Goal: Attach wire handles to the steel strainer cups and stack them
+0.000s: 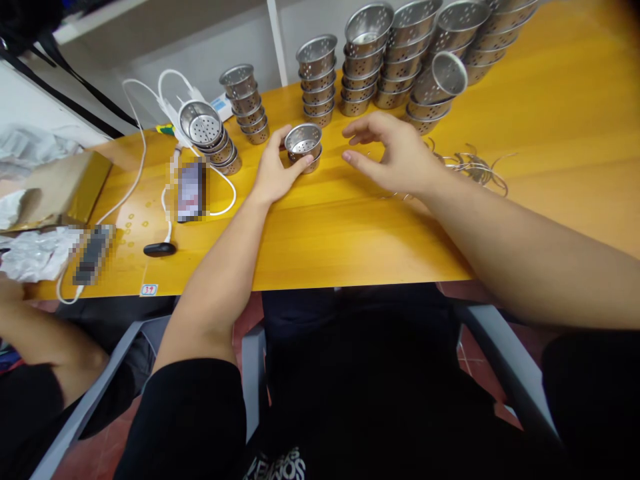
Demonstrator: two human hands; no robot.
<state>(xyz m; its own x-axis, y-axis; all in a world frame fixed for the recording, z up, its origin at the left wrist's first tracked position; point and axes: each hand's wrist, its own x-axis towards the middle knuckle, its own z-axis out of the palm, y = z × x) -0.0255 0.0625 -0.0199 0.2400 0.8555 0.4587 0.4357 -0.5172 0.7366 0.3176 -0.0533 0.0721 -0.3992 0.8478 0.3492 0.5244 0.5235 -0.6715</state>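
Observation:
My left hand [279, 167] is wrapped round a short stack of perforated metal cups [305, 143] on the yellow table [350, 247]. To the right of that stack, my right hand [387, 150] hangs over the table with its fingers apart and nothing between them. Behind my hands stand several taller stacks of the same cups, one of them [319, 80] just behind the held cups. A tilted cup [443, 77] tops the stack nearest my right hand. Thin bent wires [473, 168] lie in a tangle beyond my right wrist.
Left of my left hand are a leaning cup stack [207, 133], a phone [191, 190], white cables and a black oval object [160, 249]. Farther left are a second device [94, 255], a cardboard box [65, 190] and another person's arm [55, 340].

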